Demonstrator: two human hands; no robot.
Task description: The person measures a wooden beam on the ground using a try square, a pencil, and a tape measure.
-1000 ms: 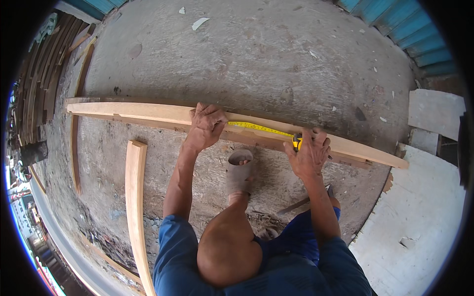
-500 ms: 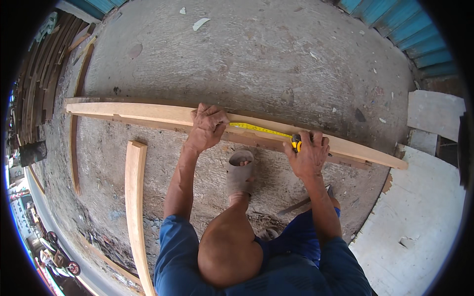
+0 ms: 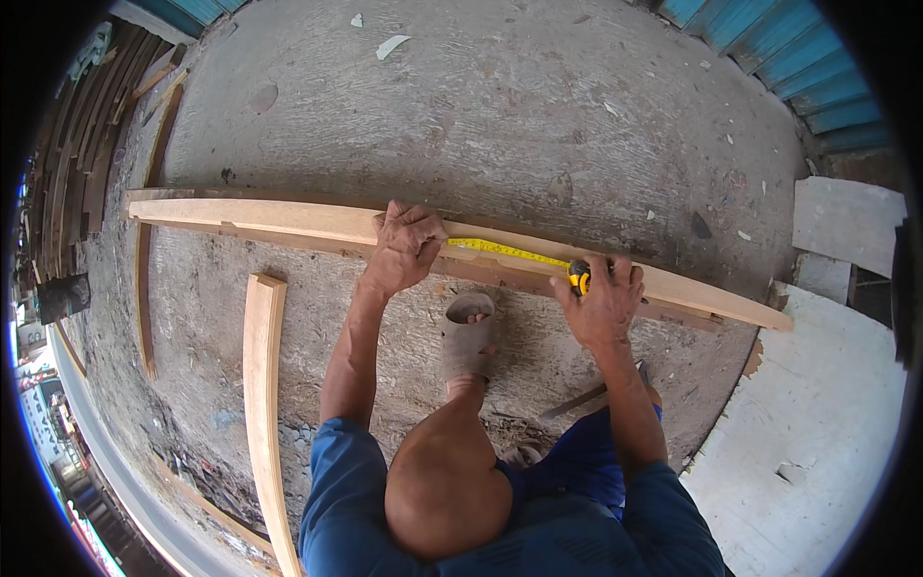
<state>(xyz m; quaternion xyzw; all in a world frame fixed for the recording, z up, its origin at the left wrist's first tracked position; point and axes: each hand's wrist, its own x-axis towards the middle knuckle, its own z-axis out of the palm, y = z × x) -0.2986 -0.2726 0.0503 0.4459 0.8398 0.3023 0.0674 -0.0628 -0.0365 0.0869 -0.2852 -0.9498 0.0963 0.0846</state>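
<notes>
A long pale wooden beam (image 3: 288, 217) lies crosswise in front of me, with a darker piece of wood along its underside. My left hand (image 3: 406, 252) is closed over the beam near its middle, fingers curled, at the end of a yellow tape measure blade (image 3: 510, 253); the very tip is hidden by the fingers. The blade runs out along the top of the beam to the black and yellow tape measure case (image 3: 579, 278). Gripping that case is my right hand (image 3: 606, 308), its fingers bent over the beam's edge.
Another pale beam (image 3: 262, 404) lies lengthwise at left. Dark planks (image 3: 82, 144) are stacked at the far left. A white board (image 3: 808, 423) covers the ground at right. My sandalled foot (image 3: 468, 337) stands between my hands. A dark flat tool (image 3: 574, 401) lies near my right leg.
The tape case has tilted slightly and moved a little to the right with my right hand. My left hand stays in place. A motorbike at the lower left has gone from view.
</notes>
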